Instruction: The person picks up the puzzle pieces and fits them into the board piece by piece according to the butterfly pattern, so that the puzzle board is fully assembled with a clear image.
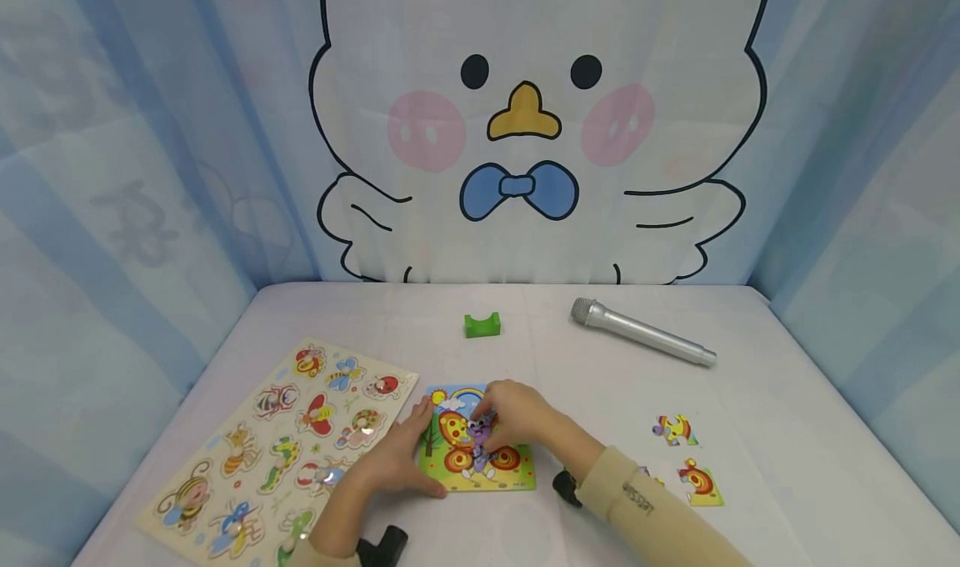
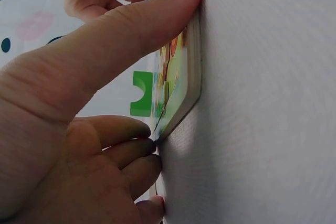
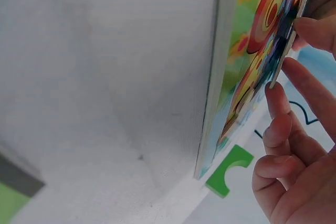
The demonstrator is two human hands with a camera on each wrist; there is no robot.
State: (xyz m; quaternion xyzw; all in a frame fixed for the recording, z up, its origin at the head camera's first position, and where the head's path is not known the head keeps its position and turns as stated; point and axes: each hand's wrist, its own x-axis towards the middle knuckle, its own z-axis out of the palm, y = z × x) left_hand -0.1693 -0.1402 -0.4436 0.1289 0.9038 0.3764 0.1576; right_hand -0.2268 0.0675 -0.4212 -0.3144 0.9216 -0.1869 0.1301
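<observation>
A small butterfly jigsaw board (image 1: 517, 480) lies on the table in the head view. My left hand (image 1: 393, 463) rests at its lower left corner, thumb along the near edge and fairly straight fingers at the left edge. In the left wrist view the thumb (image 2: 142, 24) touches the board's side. Over the middle of the board, my right hand (image 1: 517, 417) pinches a purple butterfly-body puzzle piece (image 1: 480, 434) between thumb and fingers. The right wrist view shows this piece as a thin edge (image 3: 282, 59), tilted against the picture; its face is mostly hidden there.
Loose puzzle pieces (image 1: 677, 430) lie to the right, one partly behind the right sleeve (image 1: 652, 509). A large insect puzzle board (image 1: 352, 459) lies left, partly under the left forearm. A green block (image 1: 482, 325) and a silver microphone (image 1: 645, 332) lie farther back.
</observation>
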